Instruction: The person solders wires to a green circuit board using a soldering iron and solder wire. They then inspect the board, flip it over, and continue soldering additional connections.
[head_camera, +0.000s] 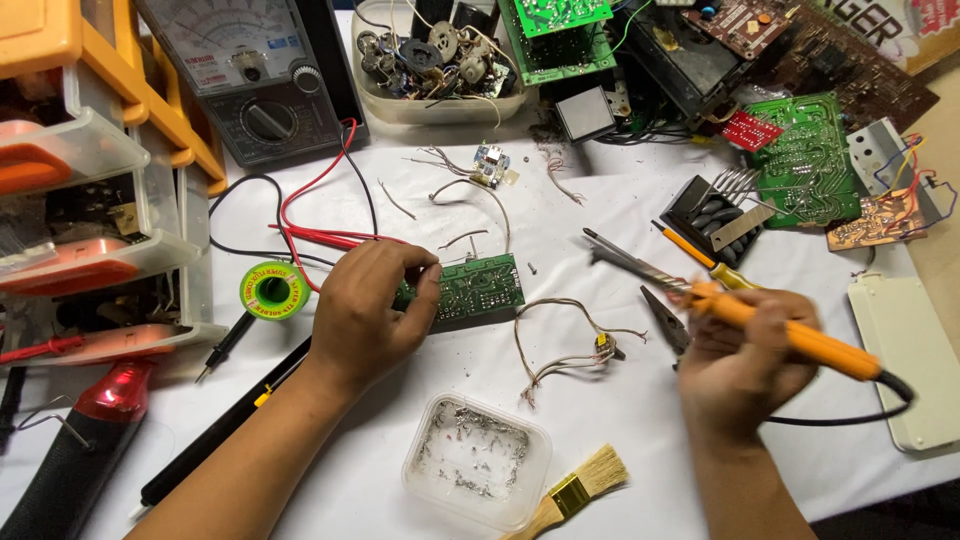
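Both hands (365, 310) (745, 365) curled, gripping

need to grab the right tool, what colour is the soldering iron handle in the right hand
Orange, with a black cord at its end; the soldering iron in the right hand shows in the head view.

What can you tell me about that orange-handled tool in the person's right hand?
The soldering iron has a long orange handle that looks like plastic, a metal shaft ending in a dark pointed tip, and a black cord leaving its rear end. The right hand grips the handle, holding the iron slanted above the white table cover, its tip aimed up and left towards the green circuit board without touching it. The shaft looks slightly blurred.
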